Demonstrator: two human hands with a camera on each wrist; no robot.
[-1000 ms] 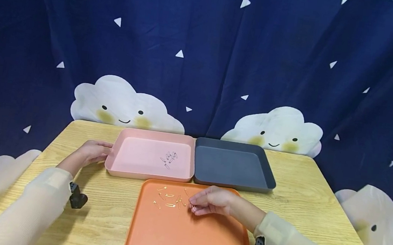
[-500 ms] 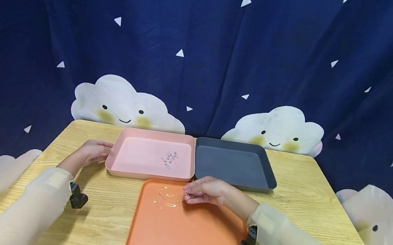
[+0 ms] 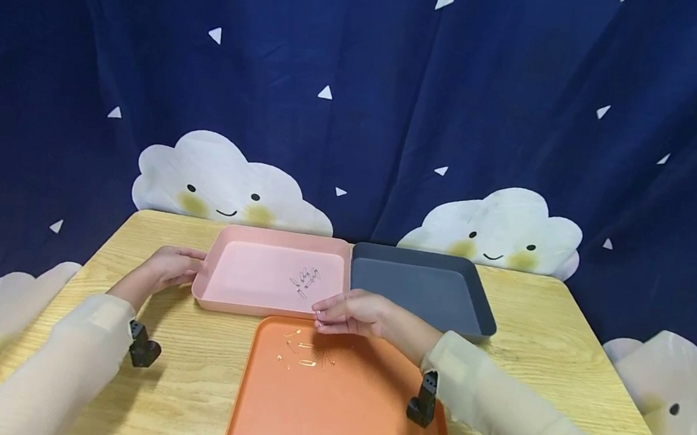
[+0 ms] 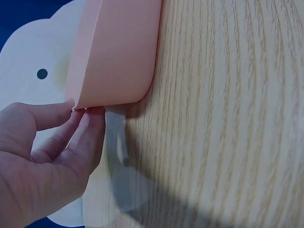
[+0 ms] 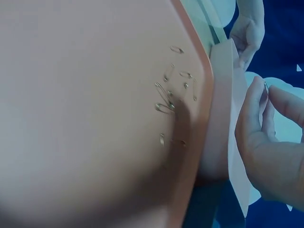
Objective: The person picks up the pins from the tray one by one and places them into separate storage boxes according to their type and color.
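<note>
My right hand (image 3: 359, 313) pinches a small silver safety pin (image 5: 266, 86) between thumb and fingertips. It hangs over the far edge of the orange tray (image 3: 337, 419), by the front wall of the pink tray (image 3: 249, 278). Several gold safety pins (image 3: 307, 363) lie scattered on the orange tray near its far left. Inside the pink tray, several dark or silver pins (image 3: 307, 280) form a loose cluster towards the right. At that tray's left side my left hand (image 4: 52, 156) grips the rim corner, with fingertips against the outer wall.
A dark grey tray (image 3: 418, 291) stands right of the pink one, the two side by side at the back of the wooden table (image 3: 539, 364). Behind the table hangs a dark blue curtain (image 3: 367, 67) with clouds and white triangles.
My right hand has moved left and away from me with the silver safety pin, from over the orange tray to the pink tray's front edge. The left hand stays at the pink tray.
</note>
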